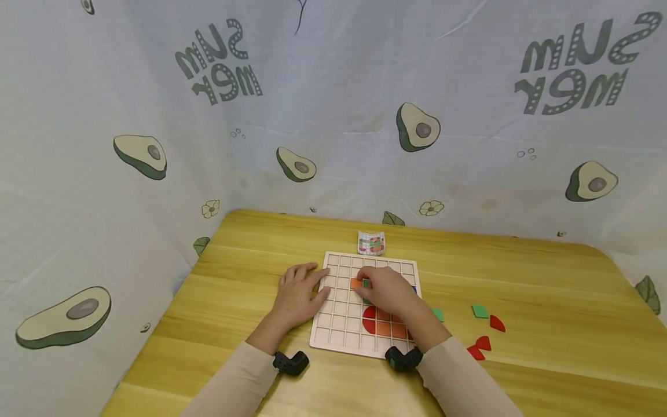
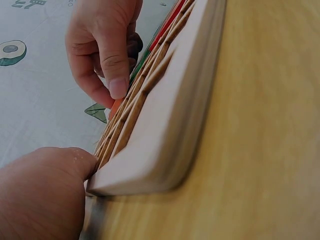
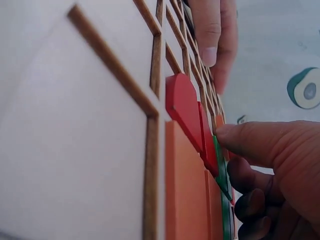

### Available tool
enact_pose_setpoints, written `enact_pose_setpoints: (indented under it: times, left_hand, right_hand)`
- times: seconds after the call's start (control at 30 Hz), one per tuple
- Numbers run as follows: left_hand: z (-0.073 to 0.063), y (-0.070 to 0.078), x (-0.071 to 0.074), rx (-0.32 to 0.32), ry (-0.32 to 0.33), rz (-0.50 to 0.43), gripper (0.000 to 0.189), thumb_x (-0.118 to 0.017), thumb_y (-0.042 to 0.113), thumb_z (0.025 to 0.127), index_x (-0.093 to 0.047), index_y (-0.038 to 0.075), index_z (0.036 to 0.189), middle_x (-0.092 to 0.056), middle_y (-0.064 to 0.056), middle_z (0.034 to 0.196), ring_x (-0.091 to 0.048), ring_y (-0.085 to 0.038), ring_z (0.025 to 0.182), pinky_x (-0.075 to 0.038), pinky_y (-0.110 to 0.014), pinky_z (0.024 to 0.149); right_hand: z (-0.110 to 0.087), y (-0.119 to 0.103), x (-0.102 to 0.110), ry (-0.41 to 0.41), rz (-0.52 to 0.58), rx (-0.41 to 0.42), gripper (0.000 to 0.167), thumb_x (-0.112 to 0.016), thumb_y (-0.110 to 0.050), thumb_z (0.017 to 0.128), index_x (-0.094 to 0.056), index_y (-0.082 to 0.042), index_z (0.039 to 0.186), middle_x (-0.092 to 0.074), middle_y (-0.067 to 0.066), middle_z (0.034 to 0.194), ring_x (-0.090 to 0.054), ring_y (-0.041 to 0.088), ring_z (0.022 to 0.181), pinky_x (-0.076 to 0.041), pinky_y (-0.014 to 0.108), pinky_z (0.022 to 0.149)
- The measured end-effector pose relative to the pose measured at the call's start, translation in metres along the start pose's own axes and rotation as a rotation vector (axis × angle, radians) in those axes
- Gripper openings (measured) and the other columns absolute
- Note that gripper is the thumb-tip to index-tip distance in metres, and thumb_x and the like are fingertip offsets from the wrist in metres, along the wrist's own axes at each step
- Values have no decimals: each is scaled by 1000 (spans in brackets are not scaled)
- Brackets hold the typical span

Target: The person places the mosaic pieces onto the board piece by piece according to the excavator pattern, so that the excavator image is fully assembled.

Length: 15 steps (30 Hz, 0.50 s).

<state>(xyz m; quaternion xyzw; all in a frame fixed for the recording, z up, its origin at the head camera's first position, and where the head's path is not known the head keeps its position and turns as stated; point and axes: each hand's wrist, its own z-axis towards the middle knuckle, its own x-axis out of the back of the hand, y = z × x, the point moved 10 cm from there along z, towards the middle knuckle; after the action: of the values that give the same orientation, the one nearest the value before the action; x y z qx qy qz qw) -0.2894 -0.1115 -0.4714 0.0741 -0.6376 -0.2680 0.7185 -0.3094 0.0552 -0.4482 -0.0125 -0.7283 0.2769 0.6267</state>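
Note:
A pale wooden grid board [image 1: 329, 333] lies on the table, partly filled with coloured pieces. My right hand [image 1: 389, 289] bends over its upper middle, thumb and index finger pinching an orange tile [image 2: 116, 107] at the grid. Just beside that tile are green pieces [image 3: 218, 162], partly under the hand. Nearer me on the board, red rounded pieces [image 1: 369, 320] and orange tiles [image 3: 187, 185] fill several cells. My left hand [image 1: 297, 294] rests at the board's left edge with fingers spread, thumb and index tips touching the rim.
Behind the board stands a small pattern card [image 1: 371, 244] with a coloured grid. To the right lie loose green squares [image 1: 480, 311] and several red quarter-round pieces [image 1: 497, 323]. A curtain printed with avocados [image 1: 418, 127] hangs behind the wooden table [image 1: 250, 243].

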Motion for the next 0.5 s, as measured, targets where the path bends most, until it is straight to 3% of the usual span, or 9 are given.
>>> enact_pose_setpoints:
  times: [0.5]
  left_hand:
    - [0,0,0,7,3,2,46,-57,41,102,-59,27,145,-49,-10,154,-38,-40,143,-31,-62,114]
  right_hand:
    - [-1,5,-1,21,8,-19,23,-75,-28,94,-72,-16,114,-66,-5,77,-54,13,67,-48,34,67]
